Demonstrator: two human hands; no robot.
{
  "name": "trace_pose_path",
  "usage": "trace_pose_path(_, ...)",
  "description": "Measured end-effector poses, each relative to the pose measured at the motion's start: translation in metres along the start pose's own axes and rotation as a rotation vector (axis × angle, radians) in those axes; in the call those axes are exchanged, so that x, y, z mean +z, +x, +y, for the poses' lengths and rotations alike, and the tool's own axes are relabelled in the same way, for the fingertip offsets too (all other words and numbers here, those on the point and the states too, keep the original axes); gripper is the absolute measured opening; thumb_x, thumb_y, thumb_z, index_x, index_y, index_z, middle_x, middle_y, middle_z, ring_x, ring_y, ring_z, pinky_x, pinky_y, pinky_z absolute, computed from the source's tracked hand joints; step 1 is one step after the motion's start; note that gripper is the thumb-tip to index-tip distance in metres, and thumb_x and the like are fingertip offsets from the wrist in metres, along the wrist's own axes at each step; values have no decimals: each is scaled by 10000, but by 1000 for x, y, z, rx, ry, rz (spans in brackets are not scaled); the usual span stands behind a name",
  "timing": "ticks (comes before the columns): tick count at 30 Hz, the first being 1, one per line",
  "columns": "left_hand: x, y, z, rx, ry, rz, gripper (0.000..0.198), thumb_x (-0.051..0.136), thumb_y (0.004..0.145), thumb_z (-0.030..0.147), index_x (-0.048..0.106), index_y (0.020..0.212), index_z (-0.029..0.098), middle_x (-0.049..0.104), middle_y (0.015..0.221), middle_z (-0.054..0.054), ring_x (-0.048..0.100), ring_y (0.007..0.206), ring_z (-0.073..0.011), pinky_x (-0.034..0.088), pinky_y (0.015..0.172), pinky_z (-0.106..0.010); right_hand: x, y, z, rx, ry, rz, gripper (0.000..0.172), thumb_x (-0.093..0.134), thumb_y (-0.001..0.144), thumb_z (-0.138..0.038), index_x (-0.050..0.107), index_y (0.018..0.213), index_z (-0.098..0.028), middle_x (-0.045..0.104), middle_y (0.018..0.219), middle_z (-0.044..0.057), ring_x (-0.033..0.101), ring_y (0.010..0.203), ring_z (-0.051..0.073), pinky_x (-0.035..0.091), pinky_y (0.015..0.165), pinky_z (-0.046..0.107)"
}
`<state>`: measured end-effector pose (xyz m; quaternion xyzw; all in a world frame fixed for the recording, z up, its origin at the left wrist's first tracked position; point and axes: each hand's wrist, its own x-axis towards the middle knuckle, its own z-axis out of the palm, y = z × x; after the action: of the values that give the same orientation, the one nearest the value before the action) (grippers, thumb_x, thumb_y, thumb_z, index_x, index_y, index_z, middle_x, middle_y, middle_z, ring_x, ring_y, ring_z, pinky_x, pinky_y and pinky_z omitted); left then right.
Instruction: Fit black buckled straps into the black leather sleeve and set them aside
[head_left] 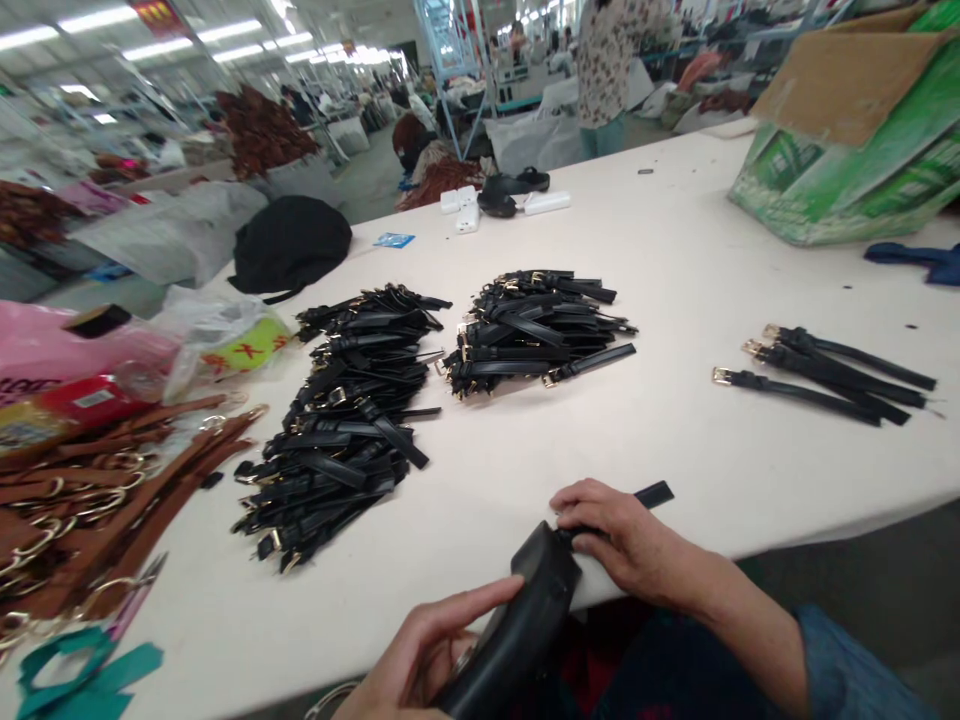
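At the table's front edge my left hand [427, 650] is closed around a wide black leather piece [517, 640], its index finger stretched along the top; the lower end of the piece runs out of view. My right hand [630, 545] pinches a short black strap [655, 493] right at the tip of that piece. The strap's free end sticks out beyond the fingers, and its other end is hidden by them. Ahead lie two heaps of black buckle straps, a longer left heap [352, 430] and a right heap [532, 330]. Several separate buckle straps [817, 380] lie farther right.
Brown straps with gold rings [135, 470] cover the left side, near scissors with teal-wrapped handles [90, 660]. A black cap [289, 245], white chargers [465, 205] and a green cardboard box [847, 170] stand toward the back of the white table [675, 300]. A person [604, 70] stands beyond.
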<state>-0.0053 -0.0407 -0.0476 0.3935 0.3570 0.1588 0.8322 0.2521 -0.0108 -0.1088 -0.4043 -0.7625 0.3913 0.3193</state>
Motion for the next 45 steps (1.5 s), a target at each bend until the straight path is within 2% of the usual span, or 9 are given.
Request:
trace_pose_path(11, -9, -4, -2, 47, -21, 36, 788, 614, 643, 389, 265, 1320, 190, 602, 714, -50, 492, 510, -113, 300, 416, -175, 1, -1, -1, 15, -9, -4, 254, 480, 780, -75, 571, 994, -178, 532, 1098, 88, 485, 1042, 174, 401, 923, 348)
trace_pose_path(14, -6, 3, 0, 51, -34, 3, 815, 651, 604, 347, 280, 1314, 194, 609, 748, -50, 512, 504, -111, 325, 418, -176, 1, -1, 0, 22, -12, 2, 267, 480, 773, -67, 565, 999, -180, 527, 1105, 87, 482, 1047, 177, 405, 918, 352)
trace_pose_path(17, -8, 2, 3, 10, -38, -31, 800, 615, 646, 365, 237, 1331, 198, 620, 754, -59, 486, 453, -94, 312, 403, -180, 1, -1, 1, 20, -10, -6, 253, 492, 769, -76, 572, 984, -183, 531, 1103, 86, 486, 1045, 179, 406, 917, 351)
trace_pose_path(22, -8, -7, 0, 37, -23, 114, 781, 599, 615, 399, 307, 1302, 170, 616, 667, -51, 443, 422, -89, 270, 380, -177, 1, -2, 1, 15, 7, -4, 253, 499, 766, -77, 573, 986, -177, 532, 1108, 88, 485, 1048, 177, 403, 923, 344)
trace_pose_path(24, -3, -4, -2, 76, -53, 186, 786, 585, 599, 381, 305, 1302, 169, 617, 671, -46, 418, 398, -72, 244, 359, -163, 2, -2, 1, 20, 3, 1, 264, 494, 767, -72, 569, 997, -179, 528, 1114, 87, 481, 1054, 177, 402, 925, 350)
trace_pose_path(26, 1, 0, -2, 73, -59, 204, 818, 587, 588, 353, 270, 1318, 162, 617, 675, -44, 439, 405, -77, 245, 348, -152, 2, -2, 2, 25, -4, 3, 268, 490, 771, -74, 568, 1004, -183, 526, 1117, 86, 481, 1056, 177, 403, 925, 352)
trace_pose_path(32, -9, 0, -1, 39, -76, 73, 814, 563, 656, 385, 190, 1347, 168, 628, 698, -64, 467, 348, -77, 256, 287, -131, 2, -5, 3, 10, -64, 8, 261, 512, 774, -120, 573, 1017, -193, 494, 1165, 97, 462, 1083, 199, 397, 931, 381)
trace_pose_path(38, -16, -2, -6, 53, -108, 44, 798, 548, 664, 354, 184, 1349, 165, 640, 715, -83, 485, 345, -80, 249, 283, -122, 4, -14, 1, 118, -203, 172, 248, 552, 745, -148, 578, 987, -193, 471, 1150, 101, 425, 1084, 227, 375, 934, 424)
trace_pose_path(45, -17, 0, -8, 28, -129, 21, 825, 559, 658, 332, 154, 1354, 156, 637, 727, -92, 511, 368, -99, 273, 289, -127, -7, -12, -4, 79, -225, 89, 221, 539, 762, -159, 575, 976, -201, 525, 1007, 74, 458, 955, 207, 404, 845, 390)
